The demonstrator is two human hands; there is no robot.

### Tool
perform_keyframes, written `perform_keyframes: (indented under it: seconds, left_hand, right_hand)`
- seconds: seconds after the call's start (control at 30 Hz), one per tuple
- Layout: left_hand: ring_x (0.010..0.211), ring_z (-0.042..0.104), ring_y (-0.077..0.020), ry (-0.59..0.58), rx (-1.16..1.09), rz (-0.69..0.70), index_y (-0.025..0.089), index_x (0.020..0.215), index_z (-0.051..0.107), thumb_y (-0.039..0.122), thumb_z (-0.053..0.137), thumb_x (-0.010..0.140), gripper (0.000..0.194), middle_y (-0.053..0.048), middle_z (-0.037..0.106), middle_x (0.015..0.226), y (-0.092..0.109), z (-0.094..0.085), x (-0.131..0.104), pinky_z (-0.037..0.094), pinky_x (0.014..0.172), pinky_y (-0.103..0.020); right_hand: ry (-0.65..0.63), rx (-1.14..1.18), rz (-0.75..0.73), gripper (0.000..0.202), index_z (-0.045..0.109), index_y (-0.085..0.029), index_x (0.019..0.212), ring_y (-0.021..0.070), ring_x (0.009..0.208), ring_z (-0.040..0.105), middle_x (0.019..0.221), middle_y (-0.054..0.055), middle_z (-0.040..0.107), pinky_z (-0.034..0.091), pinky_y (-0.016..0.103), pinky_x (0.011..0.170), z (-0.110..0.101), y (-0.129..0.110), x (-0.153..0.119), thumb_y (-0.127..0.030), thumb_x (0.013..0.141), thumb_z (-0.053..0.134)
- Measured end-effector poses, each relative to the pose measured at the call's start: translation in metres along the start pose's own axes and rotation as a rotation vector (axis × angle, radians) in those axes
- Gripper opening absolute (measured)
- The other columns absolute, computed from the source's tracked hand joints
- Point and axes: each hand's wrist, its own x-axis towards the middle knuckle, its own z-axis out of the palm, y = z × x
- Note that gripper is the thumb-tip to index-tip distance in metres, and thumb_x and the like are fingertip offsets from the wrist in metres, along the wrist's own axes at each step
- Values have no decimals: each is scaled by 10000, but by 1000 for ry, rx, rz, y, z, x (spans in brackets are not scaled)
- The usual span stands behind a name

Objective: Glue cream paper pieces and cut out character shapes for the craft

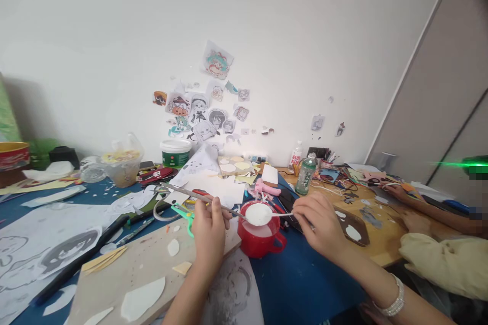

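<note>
My left hand (210, 228) is closed around a long thin grey stick (186, 191), whose lower end meets the edge of a white spoon. Between the fingertips of my right hand (320, 223) is the thin handle of that white spoon (260, 214); its rounded end looks covered in white. Directly below the spoon stands a red mug (259, 245) with pale liquid inside. Beside my left hand lie green-handled scissors (186, 219). Underneath it is a beige board (152, 269) with white cut pieces (144, 298) on it.
A green bottle (305, 175) and a pink tool (267, 188) stand or lie behind the mug. Further back are a white-and-green tub (175, 153) and a plastic bag (122, 165). Drawn sheets (68, 251) cover the left. A person's sleeve (442, 264) reaches in at right.
</note>
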Motion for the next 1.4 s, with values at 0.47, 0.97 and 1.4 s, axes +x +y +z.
perform_keyframes:
  seconds: [0.47,0.97,1.4]
  left_hand:
    - [358,445,-95,-34,0,-2,228,791,391,453,408,855,234,77,524,458,-1,0,1,379,412,-211]
    - [352,443,-97,-10,-16,-38,229,812,395,443,409,854,219,69,535,465,3,0,2,370,380,-203]
    - [343,437,-98,19,-3,-36,229,812,398,423,408,848,198,68,542,456,6,0,1,373,372,-205]
  right_hand:
    - [155,34,338,167,576,-196,682,194,754,550,744,42,631,438,346,700,21,12,14,-181,825,491]
    - [86,-169,-375,284,661,-221,905,115,784,594,809,1,717,400,296,950,11,-13,-30,-69,851,427]
    - [47,-209,-415,323,674,-215,909,119,799,582,826,10,719,382,295,964,-6,-4,-34,-62,874,392]
